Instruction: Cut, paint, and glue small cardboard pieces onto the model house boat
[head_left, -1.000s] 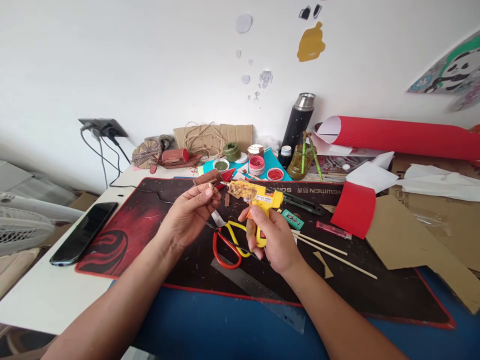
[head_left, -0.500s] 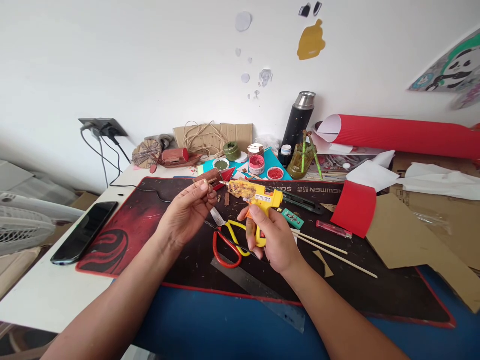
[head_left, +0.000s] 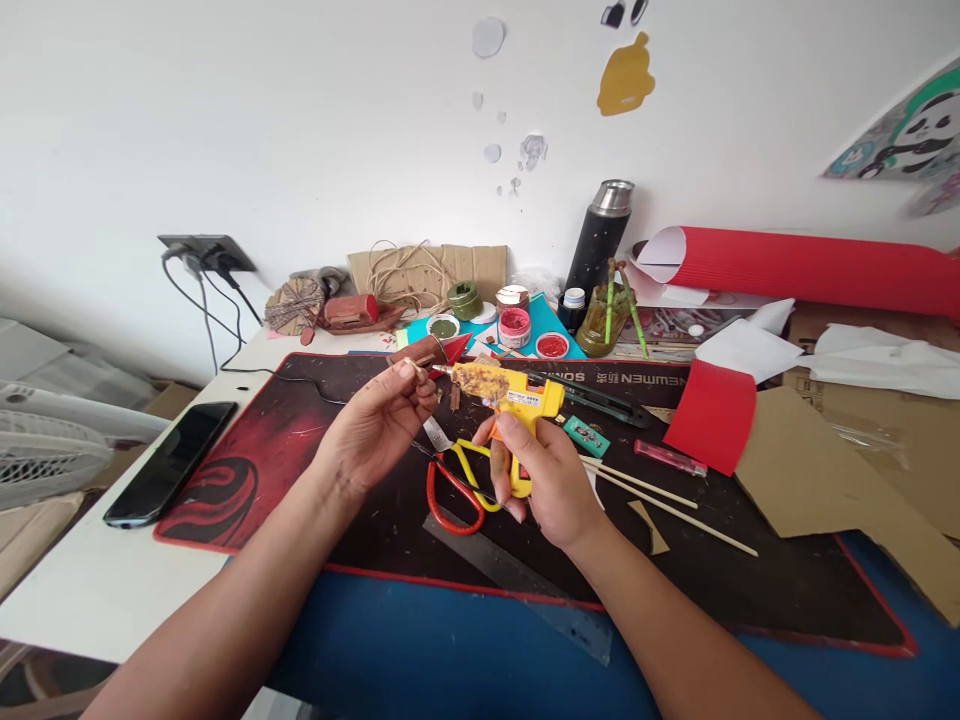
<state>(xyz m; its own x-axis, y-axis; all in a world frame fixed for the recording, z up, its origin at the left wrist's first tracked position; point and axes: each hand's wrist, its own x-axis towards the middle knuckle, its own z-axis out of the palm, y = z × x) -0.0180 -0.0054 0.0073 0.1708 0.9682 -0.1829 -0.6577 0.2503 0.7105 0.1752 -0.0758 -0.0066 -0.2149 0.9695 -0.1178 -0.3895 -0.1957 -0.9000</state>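
My right hand point(head_left: 551, 465) is wrapped round the handle of a yellow hot glue gun point(head_left: 525, 400), its stained front pointing left. Close to the nozzle, my left hand point(head_left: 382, 420) pinches a small pale piece point(head_left: 414, 367), mostly hidden by the fingers. Whether the nozzle touches that piece I cannot tell. Behind the fingertips lies a brown cylinder point(head_left: 420, 350) with a red pointed part point(head_left: 455, 347). Below the gun are scissors point(head_left: 457, 500) with one red and one yellow handle, and a clear ruler point(head_left: 517, 580).
A dark desk mat point(head_left: 360, 540) lies under the tools. Wooden sticks point(head_left: 675, 505), a green box cutter point(head_left: 600, 402) and cardboard point(head_left: 795, 460) are to the right. Paint jars point(head_left: 514, 328) and a black thermos point(head_left: 598, 240) stand behind. A phone point(head_left: 171, 465) lies left.
The glue gun's nozzle has come down slightly, nearer the left fingertips. A pale piece now shows more clearly between those fingers. Both hands keep their grips.
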